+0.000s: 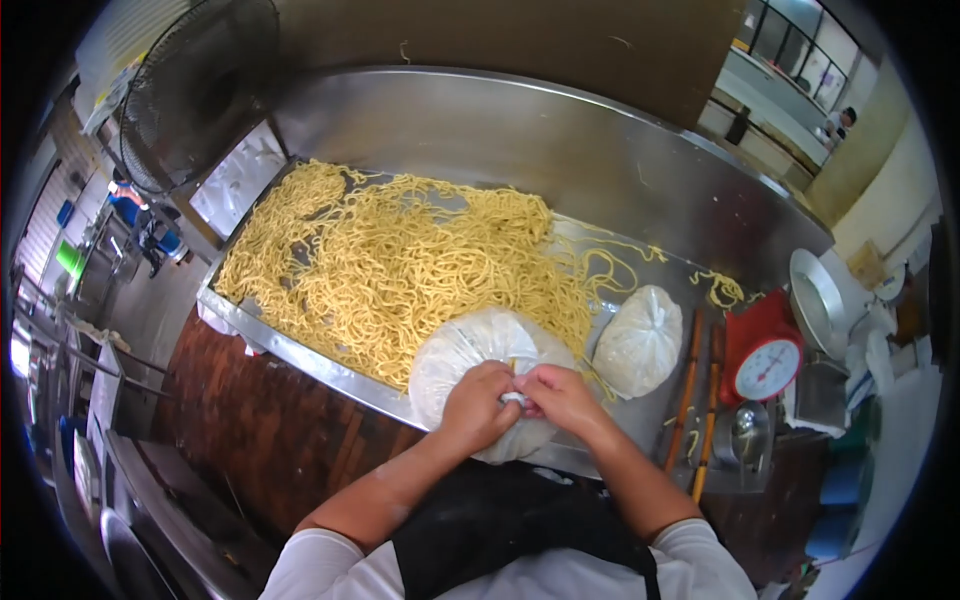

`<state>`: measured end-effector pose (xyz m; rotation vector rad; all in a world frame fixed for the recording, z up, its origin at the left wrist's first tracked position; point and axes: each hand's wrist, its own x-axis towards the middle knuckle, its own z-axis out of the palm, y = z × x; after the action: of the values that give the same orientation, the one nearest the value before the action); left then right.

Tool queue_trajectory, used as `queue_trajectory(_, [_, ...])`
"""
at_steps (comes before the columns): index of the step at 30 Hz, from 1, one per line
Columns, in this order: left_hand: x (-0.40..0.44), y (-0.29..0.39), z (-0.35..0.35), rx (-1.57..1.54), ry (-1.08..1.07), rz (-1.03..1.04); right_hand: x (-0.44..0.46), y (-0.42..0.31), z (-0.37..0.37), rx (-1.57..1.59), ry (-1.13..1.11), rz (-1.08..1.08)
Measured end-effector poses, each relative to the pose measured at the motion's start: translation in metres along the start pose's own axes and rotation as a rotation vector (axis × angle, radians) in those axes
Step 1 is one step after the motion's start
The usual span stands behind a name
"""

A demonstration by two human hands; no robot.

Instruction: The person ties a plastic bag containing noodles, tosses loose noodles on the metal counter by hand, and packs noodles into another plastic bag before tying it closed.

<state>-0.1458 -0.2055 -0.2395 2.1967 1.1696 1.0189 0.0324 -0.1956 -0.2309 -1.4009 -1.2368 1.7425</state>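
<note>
A large, full clear plastic bag (452, 350) with pale contents stands at the front edge of the metal tray table (330, 362), right before my body. My left hand (478, 402) is closed around the bag's gathered neck. Pressed up against it, my right hand (556, 396) pinches at the twisted top of the same bag. A bit of white plastic shows between the fingers. Behind the bag spreads a wide heap of yellow noodles (420, 255). To the right sits a smaller tied plastic bag (638, 345), also with pale contents, apart from both hands.
Two wooden poles (697, 400) lie right of the smaller bag. Beyond them are a red dial scale (765, 350) with a metal pan (817, 300) and a metal scoop (747, 435). A large fan (200, 95) stands at the back left. Another person (150, 225) is far left.
</note>
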Motion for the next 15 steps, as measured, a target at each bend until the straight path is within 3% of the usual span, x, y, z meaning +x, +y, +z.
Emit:
queue_trajectory(2, [0.005,0.003,-0.003,0.007,-0.063,-0.016,0.003,0.009,0.002,-0.013,-0.091,-0.071])
queue_trajectory(6, [0.007,-0.004,-0.009,0.012,-0.086,-0.043,0.000,0.010,0.007,0.079,0.007,-0.067])
queue_trajectory(8, [0.007,-0.014,-0.025,0.128,0.035,0.008,0.000,0.008,-0.005,-0.479,0.166,-0.220])
queue_trajectory(10, [0.009,-0.012,-0.043,0.141,-0.015,0.026,0.004,0.013,-0.015,-0.403,0.127,-0.167])
queue_trajectory(12, [0.002,-0.013,-0.052,0.067,-0.060,0.029,0.002,0.011,-0.013,-0.399,0.129,-0.250])
queue_trajectory(14, [-0.014,-0.033,-0.067,0.087,-0.048,-0.025,-0.001,0.010,-0.017,-0.425,0.191,-0.366])
queue_trajectory(15, [-0.026,-0.050,-0.071,-0.047,0.052,-0.248,-0.002,0.009,-0.018,-0.454,0.255,-0.487])
